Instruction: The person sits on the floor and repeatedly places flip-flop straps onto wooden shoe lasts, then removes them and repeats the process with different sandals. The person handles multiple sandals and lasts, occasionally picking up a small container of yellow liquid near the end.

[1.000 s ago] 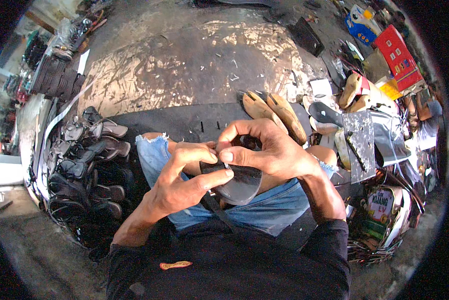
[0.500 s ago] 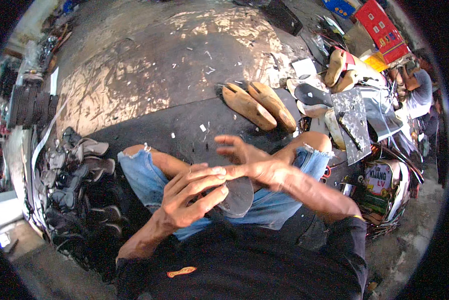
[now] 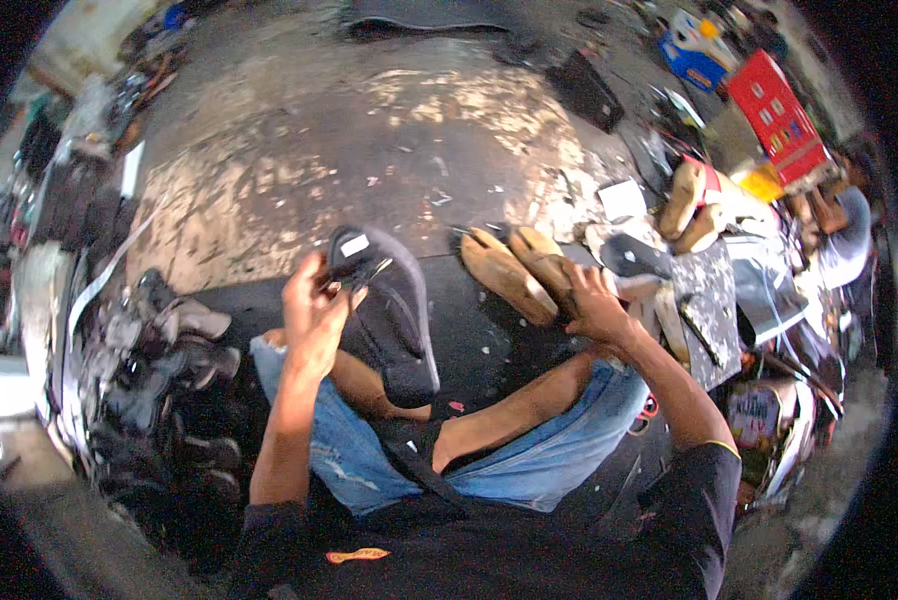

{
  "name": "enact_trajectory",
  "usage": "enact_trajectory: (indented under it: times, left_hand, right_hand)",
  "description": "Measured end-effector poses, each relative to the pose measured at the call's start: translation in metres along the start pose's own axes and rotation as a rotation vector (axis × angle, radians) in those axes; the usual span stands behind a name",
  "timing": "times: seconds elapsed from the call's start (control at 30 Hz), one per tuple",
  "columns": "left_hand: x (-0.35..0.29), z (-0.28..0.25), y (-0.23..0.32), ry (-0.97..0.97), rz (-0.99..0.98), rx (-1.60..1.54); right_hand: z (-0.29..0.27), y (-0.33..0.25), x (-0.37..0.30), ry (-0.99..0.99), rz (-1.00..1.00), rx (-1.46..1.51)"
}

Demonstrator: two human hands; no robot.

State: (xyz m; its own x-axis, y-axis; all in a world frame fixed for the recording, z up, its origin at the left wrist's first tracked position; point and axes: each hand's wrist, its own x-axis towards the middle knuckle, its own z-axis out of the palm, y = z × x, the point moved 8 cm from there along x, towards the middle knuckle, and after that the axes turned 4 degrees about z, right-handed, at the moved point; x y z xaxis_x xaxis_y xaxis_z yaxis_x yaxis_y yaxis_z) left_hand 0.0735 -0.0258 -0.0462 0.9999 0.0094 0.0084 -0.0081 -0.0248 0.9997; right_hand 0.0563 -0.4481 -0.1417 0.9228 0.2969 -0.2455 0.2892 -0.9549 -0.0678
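Up in front of my left knee, my left hand point(image 3: 314, 315) grips a black sandal point(image 3: 409, 300) by its far end. The sandal has a grey edge and a white label, and it tilts with its other end toward my lap. Two wooden shoe lasts point(image 3: 499, 275) lie side by side on the dark mat ahead. Over the near end of the right-hand last point(image 3: 537, 250) my right hand point(image 3: 597, 308) is closed, and its fingers partly hide that last. A black strip of material point(image 3: 409, 455) lies across my lap.
Dark sandals point(image 3: 184, 325) are heaped to my left. On the right are soles point(image 3: 634, 257), a speckled board point(image 3: 704, 320), more lasts point(image 3: 684, 200) and red-handled scissors point(image 3: 644, 412). A red box point(image 3: 779, 120) stands beyond. Another person point(image 3: 839, 230) sits at the far right.
My hands, together over my lap before, have moved apart. The left has raised the black sandal forward and left; the right has reached forward and right onto a wooden last. The view has shifted slightly.
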Motion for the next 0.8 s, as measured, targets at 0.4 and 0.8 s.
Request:
enact_trajectory:
  times: [0.4,0.8]
  left_hand:
    - [-0.015,-0.046,0.039,0.247,0.137,-0.981]
    - [-0.060,0.019,0.063,0.092,0.055,-0.943]
  right_hand:
    - [-0.089,-0.106,-0.091,0.286,0.347,1.788]
    - [-0.132,-0.225,-0.142,0.450,-0.127,1.317]
